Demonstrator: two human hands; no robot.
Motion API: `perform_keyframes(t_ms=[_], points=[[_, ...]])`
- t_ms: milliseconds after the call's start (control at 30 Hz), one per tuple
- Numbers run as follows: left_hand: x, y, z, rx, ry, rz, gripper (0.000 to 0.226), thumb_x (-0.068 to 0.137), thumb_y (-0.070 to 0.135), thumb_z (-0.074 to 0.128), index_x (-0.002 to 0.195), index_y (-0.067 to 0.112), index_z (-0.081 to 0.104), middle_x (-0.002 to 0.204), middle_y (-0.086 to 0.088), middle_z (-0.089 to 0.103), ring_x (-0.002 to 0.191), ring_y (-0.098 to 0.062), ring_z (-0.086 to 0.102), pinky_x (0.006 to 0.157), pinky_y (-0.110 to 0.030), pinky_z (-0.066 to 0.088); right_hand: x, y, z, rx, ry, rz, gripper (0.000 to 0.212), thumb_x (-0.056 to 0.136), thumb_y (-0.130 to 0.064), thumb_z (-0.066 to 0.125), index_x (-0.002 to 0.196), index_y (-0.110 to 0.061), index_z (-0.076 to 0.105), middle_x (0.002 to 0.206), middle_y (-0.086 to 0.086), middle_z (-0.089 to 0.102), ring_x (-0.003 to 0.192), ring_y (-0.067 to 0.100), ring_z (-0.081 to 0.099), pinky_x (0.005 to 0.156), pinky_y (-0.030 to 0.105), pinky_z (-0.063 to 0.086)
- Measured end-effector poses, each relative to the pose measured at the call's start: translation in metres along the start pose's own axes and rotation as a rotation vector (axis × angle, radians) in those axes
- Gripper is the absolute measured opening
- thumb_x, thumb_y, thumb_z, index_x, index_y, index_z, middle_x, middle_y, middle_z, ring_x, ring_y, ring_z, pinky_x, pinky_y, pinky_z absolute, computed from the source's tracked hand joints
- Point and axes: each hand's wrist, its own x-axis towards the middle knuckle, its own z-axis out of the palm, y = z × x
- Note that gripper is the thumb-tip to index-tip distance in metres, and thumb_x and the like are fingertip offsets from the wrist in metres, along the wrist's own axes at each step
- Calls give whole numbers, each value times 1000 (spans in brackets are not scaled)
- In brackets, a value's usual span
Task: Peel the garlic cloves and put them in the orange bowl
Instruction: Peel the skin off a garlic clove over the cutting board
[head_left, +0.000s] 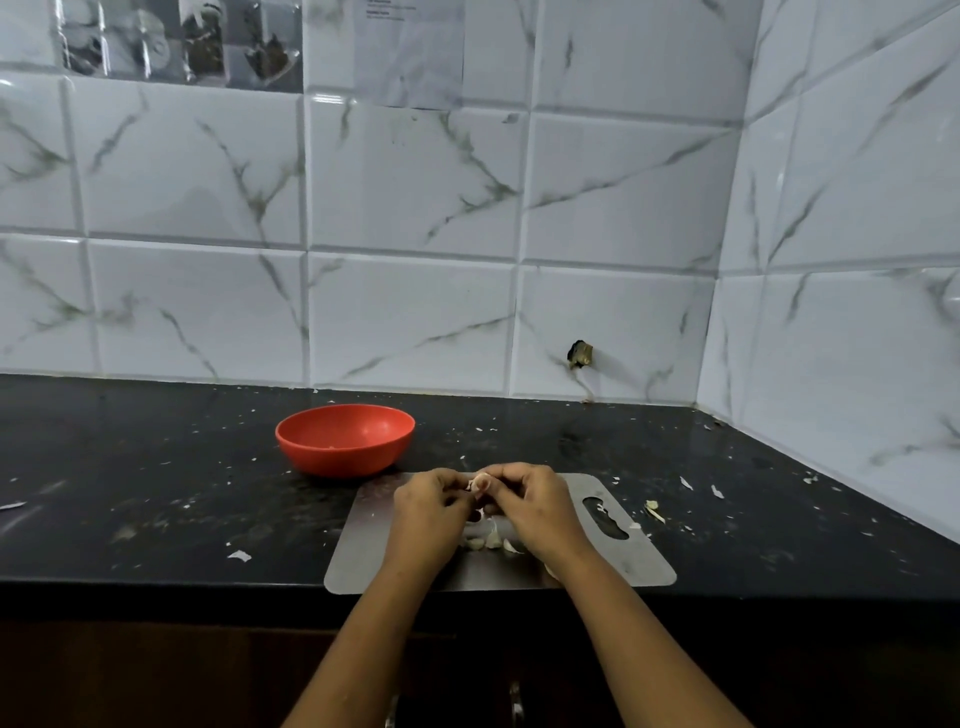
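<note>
Left grip (431, 512) & right grip (535, 501) pinch one garlic clove (480, 483), mostly hidden between them. Orange bowl (343, 460) contents unclear; loose cloves (493, 542) partly covered by wrists.

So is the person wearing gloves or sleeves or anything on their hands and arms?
No gloves. The left hand and right hand are bare, and so are the left forearm and right forearm down to the picture's edge: no sleeve shows. No ring, watch or bracelet that I can see.
</note>
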Motion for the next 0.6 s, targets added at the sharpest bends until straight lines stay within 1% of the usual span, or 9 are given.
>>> perform_keyframes(t_ms=[67,167,233,300,367,433,500,600], points=[[0,-1,1,18,13,26,11,84,8,66,90,15,73,73,1,73,65,-1,68,58,-10,49,0,1,0,-5,-9,-10,16,92,-7,61,97,-2,74,90,10,74,78,12,70,72,20,56],[0,0,-1,-7,11,18,16,84,-1,62,90,10,72,71,-2,72,58,-3,67,55,-10,48,0,-1,0,-42,-12,-22,17,93,-5,57,98,-3,74,87,9,74,72,7,68,69,17,55],[1,1,-2,-1,-10,11,17,83,-1,62,90,12,72,72,-2,73,60,-6,68,57,-12,50,0,-2,0,-75,-6,-15,18,94,-3,56,99,-4,73,84,8,73,66,2,66,66,15,53],[0,1,-2,16,-16,5,19,83,0,60,89,14,72,72,-1,73,61,-6,68,59,-13,50,0,-1,1,-106,-6,-2,19,94,-3,54,100,-4,72,85,9,73,65,1,65,65,15,53],[-1,1,-1,21,-3,0,21,83,-1,59,87,16,70,72,1,72,60,-4,68,57,-11,49,-1,0,2,-101,-4,19,21,95,-3,52,101,-7,72,87,7,72,67,2,64,66,17,54],[-2,2,-1,-11,8,-7,22,82,-2,57,88,17,66,71,0,72,59,-5,68,53,-12,48,-1,0,2,-54,0,42,27,94,-1,50,102,-15,72,89,4,73,73,5,66,70,22,56],[-3,3,-2,-46,-2,-23,23,82,-4,55,89,17,63,71,-2,72,59,-7,68,51,-15,48,-1,0,0,-29,4,57,30,93,0,50,98,-20,72,90,1,73,80,10,68,74,26,57],[-2,4,-3,-69,-16,-47,21,82,-3,56,88,15,64,71,-4,73,57,-7,68,48,-14,46,-1,-3,-1,18,-4,59,22,90,-5,59,89,-22,73,88,0,74,85,13,69,76,24,56]])
